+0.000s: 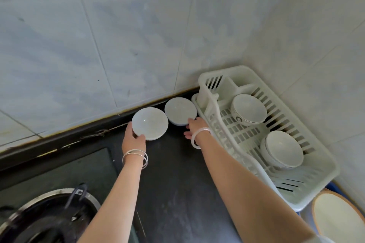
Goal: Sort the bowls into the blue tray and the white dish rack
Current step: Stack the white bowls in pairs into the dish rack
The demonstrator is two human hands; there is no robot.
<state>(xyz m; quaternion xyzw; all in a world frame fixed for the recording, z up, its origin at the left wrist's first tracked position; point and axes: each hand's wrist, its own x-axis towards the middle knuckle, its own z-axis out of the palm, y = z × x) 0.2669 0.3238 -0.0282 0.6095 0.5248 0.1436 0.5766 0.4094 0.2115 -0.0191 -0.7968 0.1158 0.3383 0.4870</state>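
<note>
Two white bowls stand side by side on the dark counter by the wall. My left hand (134, 137) grips the near rim of the left bowl (150, 123), thumb over its edge. My right hand (194, 126) holds the near side of the right bowl (180, 111), fingers curled under its rim. The white dish rack (306, 197) stands at the right and holds two white bowls, one at its far end (249, 109) and one nearer (282, 149). A strip of the blue tray (333, 186) shows below the rack.
A gas burner (47, 217) sits at the lower left. An orange-rimmed bowl (339, 217) lies at the bottom right corner. Tiled walls close off the counter at the back and right.
</note>
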